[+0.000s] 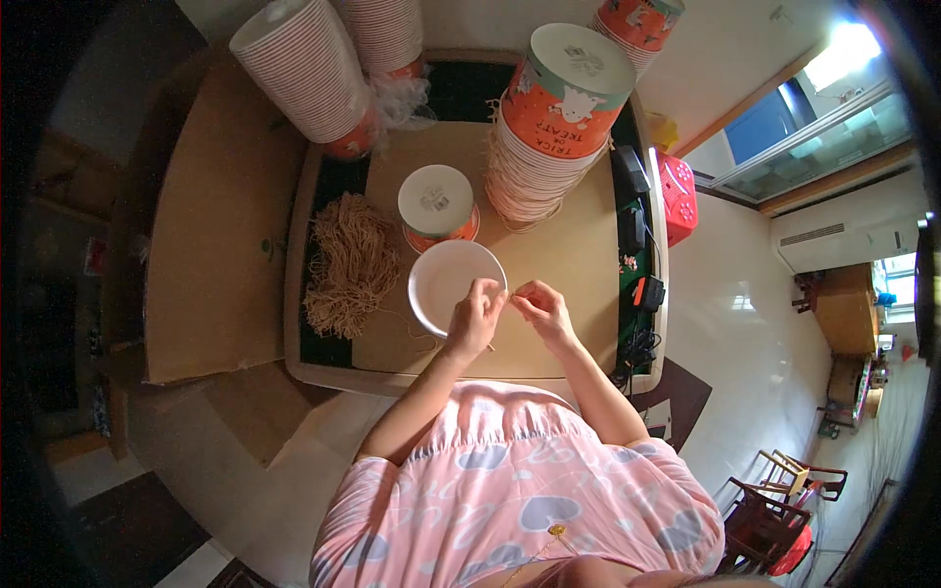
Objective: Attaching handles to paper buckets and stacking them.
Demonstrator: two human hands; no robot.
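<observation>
A white-lined paper bucket (437,277) stands tilted in front of me, its open mouth facing up toward me. My left hand (475,316) is closed at its right rim, fingers over the edge. Just outside that rim, my right hand (544,312) is pinched close to the left fingertips; what it holds is too small to make out. A loose pile of beige cords (351,265) lies left of the bucket. Behind the bucket, a short upside-down stack of buckets (436,201) shows a white base. A taller upside-down orange stack (561,122) at the back right has cord loops hanging from its rims.
Cardboard (470,147) covers the table top. More nested buckets (304,73) stand at the back left beside clear plastic wrap (400,103). A large cardboard box (221,235) borders the left side. Black chargers and cables (642,294) line the right edge, near a red stool (676,196).
</observation>
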